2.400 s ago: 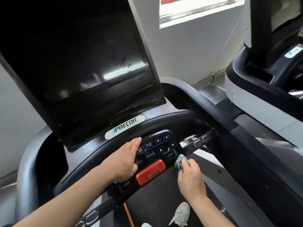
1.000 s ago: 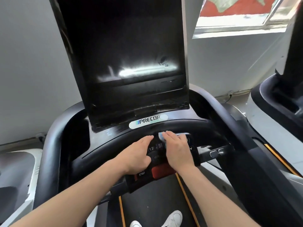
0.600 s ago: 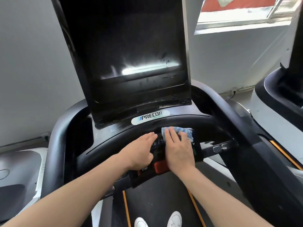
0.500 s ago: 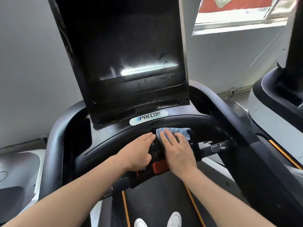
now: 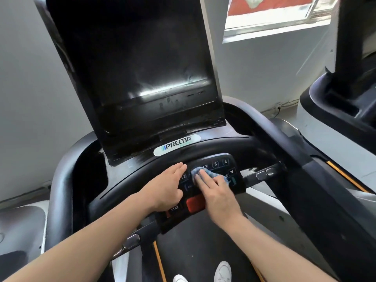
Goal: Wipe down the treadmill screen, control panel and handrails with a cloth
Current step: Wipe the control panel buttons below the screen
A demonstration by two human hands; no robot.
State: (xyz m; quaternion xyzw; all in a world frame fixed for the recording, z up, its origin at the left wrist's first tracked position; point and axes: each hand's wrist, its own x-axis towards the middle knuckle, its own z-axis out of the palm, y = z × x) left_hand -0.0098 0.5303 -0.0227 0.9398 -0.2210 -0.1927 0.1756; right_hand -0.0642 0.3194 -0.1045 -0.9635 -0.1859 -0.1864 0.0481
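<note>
Gym corner by the window, Precor treadmill screen (image 5: 142, 64) smeary up top, control panel (image 5: 215, 169) below it: right hand (image 5: 215, 192) presses the blue cloth (image 5: 205, 173) flat-fingered on the keys, left hand (image 5: 165, 188) rests open alongside, so I'd wipe lightly and steer clear of the red stop button (image 5: 195, 203).

This is a gym or fitness room. A treadmill (image 5: 142, 169) with a tall dark screen (image 5: 134, 64), a PRECOR badge (image 5: 177, 145), a numbered control panel (image 5: 215, 171) and a red stop button (image 5: 195, 203) fills the view. A second exercise machine (image 5: 335, 110) stands just beside it at the right edge. Plain grey walls (image 5: 26, 98) and a window (image 5: 270, 15) lie behind.
</note>
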